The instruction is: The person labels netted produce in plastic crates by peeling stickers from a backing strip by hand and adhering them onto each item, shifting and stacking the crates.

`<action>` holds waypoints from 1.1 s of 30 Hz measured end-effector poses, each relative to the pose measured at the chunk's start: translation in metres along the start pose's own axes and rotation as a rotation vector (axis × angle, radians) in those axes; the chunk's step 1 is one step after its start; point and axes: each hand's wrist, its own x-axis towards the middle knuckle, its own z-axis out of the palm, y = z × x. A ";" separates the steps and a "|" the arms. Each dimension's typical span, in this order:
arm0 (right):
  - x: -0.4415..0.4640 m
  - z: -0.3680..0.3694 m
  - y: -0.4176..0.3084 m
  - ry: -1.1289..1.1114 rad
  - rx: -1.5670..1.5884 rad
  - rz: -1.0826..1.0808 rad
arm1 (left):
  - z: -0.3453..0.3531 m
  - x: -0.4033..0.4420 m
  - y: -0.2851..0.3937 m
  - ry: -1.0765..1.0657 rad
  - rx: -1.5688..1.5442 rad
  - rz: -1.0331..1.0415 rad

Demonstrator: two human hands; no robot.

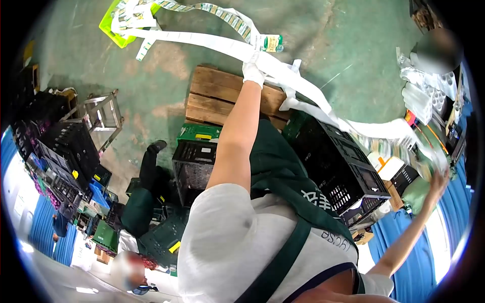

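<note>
My left hand (253,71), in a white glove, is closed around a long white strip (214,42) in front of me. The strip, with small green-and-white printed pieces along parts of it, runs from a lime-green basket (105,22) at the upper left, past this hand, to the far right. There my bare right hand (438,185) is blurred by motion, at the strip's end; its fingers seem wrapped round it. Beside my left hand shows a green-and-white printed packet (272,43). More of the strip hangs in loops, partly hidden.
Below lies a wooden pallet (209,96). Black crates (348,169) stand at my right, another black crate (194,164) at my left. A metal step frame (103,117) is further left. A co-worker (136,212) is at the lower left; clear plastic wrap (422,93) lies far right.
</note>
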 end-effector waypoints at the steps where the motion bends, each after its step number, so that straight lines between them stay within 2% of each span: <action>1: -0.001 0.068 -0.005 -0.104 -0.099 -0.089 | -0.009 0.001 0.001 -0.045 -0.030 0.011; 2: -0.002 0.137 -0.010 -0.202 -0.190 -0.190 | -0.012 -0.002 0.004 -0.091 -0.058 0.021; 3: -0.004 0.205 -0.016 -0.291 -0.267 -0.297 | -0.009 -0.014 0.009 -0.050 -0.046 0.034; 4: -0.031 0.261 -0.121 -0.532 0.166 -0.399 | -0.002 -0.033 0.017 -0.009 -0.036 0.050; 5: -0.049 0.295 -0.172 -0.809 0.171 -0.224 | 0.004 -0.042 0.023 0.029 -0.026 0.068; 6: -0.061 0.344 -0.182 -0.956 0.381 -0.229 | -0.004 -0.040 0.024 -0.011 -0.032 0.088; 7: -0.081 0.380 -0.219 -1.055 0.363 -0.224 | -0.023 -0.036 0.019 -0.046 -0.033 0.103; 9: -0.115 0.421 -0.292 -1.164 0.316 0.001 | -0.042 -0.037 0.021 -0.109 -0.121 0.059; 10: -0.124 0.445 -0.309 -1.210 0.239 -0.007 | -0.038 -0.049 0.028 -0.120 -0.120 0.058; 11: -0.135 0.469 -0.316 -1.263 0.274 0.122 | -0.025 -0.068 0.037 -0.131 -0.119 0.055; 12: -0.144 0.475 -0.331 -1.225 0.255 0.191 | -0.017 -0.081 0.043 -0.146 -0.118 0.054; 13: -0.151 0.489 -0.329 -1.221 0.366 0.268 | -0.018 -0.086 0.043 -0.134 -0.140 0.073; 14: -0.160 0.502 -0.326 -1.212 0.476 0.346 | -0.021 -0.093 0.045 -0.095 -0.055 0.091; 15: -0.170 0.502 -0.329 -1.082 0.644 0.452 | -0.026 -0.100 0.047 -0.055 0.029 0.108; 16: -0.173 0.502 -0.328 -1.064 0.670 0.501 | -0.028 -0.105 0.051 -0.017 0.112 0.124; 17: -0.174 0.500 -0.327 -1.043 0.695 0.549 | -0.038 -0.106 0.050 0.047 0.331 0.187; 20: -0.172 0.481 -0.330 -1.014 0.784 0.715 | -0.059 -0.115 0.061 -0.039 0.786 0.228; 21: -0.172 0.471 -0.330 -1.017 0.785 0.741 | -0.046 -0.132 0.076 -0.019 0.904 0.302; 23: -0.168 0.462 -0.321 -1.035 0.804 0.804 | -0.087 -0.117 0.080 0.153 0.784 0.300; 25: -0.166 0.450 -0.314 -1.054 0.834 0.765 | -0.100 -0.123 0.107 0.315 0.769 0.276; 26: -0.168 0.443 -0.310 -1.064 0.848 0.747 | -0.108 -0.125 0.115 0.275 0.767 0.338; 28: -0.174 0.432 -0.307 -1.077 0.807 0.653 | -0.090 -0.126 0.124 0.917 1.196 0.245; 29: -0.179 0.435 -0.302 -1.071 0.776 0.608 | -0.083 -0.132 0.127 0.790 1.249 0.301; 30: -0.182 0.435 -0.299 -1.068 0.746 0.563 | -0.086 -0.127 0.118 0.443 1.034 0.531; 31: -0.185 0.429 -0.300 -1.106 0.806 0.612 | -0.041 -0.144 0.117 0.327 1.158 0.617; 32: -0.189 0.432 -0.297 -1.111 0.819 0.634 | -0.045 -0.133 0.109 0.098 1.274 0.649; 33: -0.192 0.432 -0.293 -1.122 0.883 0.680 | -0.033 -0.130 0.105 -0.115 1.067 0.351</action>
